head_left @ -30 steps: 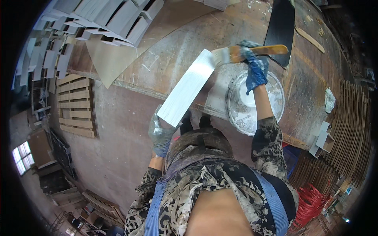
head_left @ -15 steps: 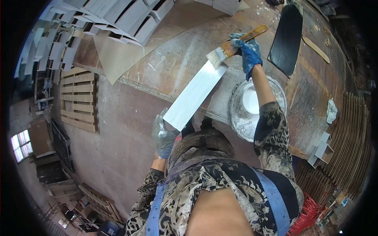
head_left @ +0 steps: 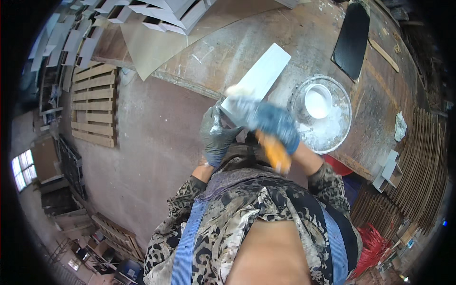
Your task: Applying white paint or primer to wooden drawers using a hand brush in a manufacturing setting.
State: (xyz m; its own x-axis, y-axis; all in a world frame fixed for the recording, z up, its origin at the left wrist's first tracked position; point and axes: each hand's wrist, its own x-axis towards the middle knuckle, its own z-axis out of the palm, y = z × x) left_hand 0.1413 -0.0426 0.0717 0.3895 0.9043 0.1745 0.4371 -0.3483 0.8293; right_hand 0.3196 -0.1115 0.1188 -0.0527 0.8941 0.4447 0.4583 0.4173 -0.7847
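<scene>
A long white-painted board (head_left: 265, 70) slants away from me, its far end over the worktable. Its near end is in the grip of my left hand (head_left: 216, 132), in a grey, paint-stained glove. My right hand (head_left: 273, 122), in a paint-smeared blue glove, is blurred by motion. It grips a paintbrush, whose orange-brown handle (head_left: 275, 153) points back toward me. The pale bristles are over the board's left edge near my left hand; blur hides whether they touch. Right of my right hand, a white tub (head_left: 318, 101) of white paint stands in a round clear basin (head_left: 348, 118) streaked with paint.
A black panel (head_left: 352, 40) and a flat wooden stick (head_left: 384, 55) lie at the table's far right. White drawer-like boxes (head_left: 164, 14) are stacked at the far left. A wooden pallet (head_left: 93, 105) is on the left. A crumpled rag (head_left: 400, 127) lies near the right edge.
My right hand has swept the brush from the board's far end down to its near end, toward me. My left hand and the board have shifted right and away from me.
</scene>
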